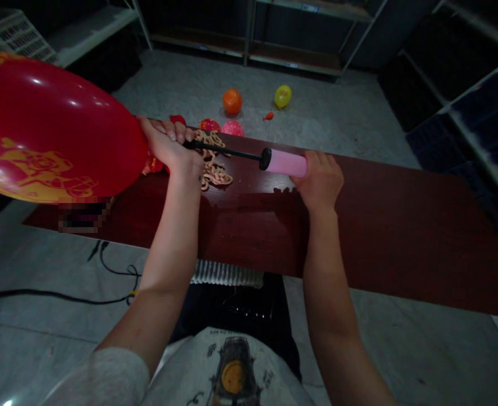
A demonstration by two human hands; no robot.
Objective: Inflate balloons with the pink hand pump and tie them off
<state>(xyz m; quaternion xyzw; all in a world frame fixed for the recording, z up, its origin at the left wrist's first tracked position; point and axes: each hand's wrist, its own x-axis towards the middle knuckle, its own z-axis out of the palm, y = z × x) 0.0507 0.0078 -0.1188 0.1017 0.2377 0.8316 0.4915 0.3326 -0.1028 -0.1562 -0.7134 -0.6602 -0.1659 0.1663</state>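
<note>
A large inflated red balloon (63, 129) with yellow printing fills the left side. My left hand (167, 138) is closed around its neck and the black end of a balloon pump; the join is hidden by the fingers. From there the pump's thin black rod (236, 152) runs right into its pink barrel (287, 162). My right hand (323, 177) wraps the far end of that barrel. The pump is held roughly level above a dark red-brown table (249, 231). Beneath and beyond my left hand lie a heap of beige, cord-like strands (217, 172) and some red pieces (154, 164).
On the floor past the table are an orange balloon (232, 101), a yellow balloon (283, 96), a pink balloon (232, 128) and a small orange-red piece (268, 116). Metal shelves (295, 59) stand behind. A black cable (54, 294) crosses the floor at left.
</note>
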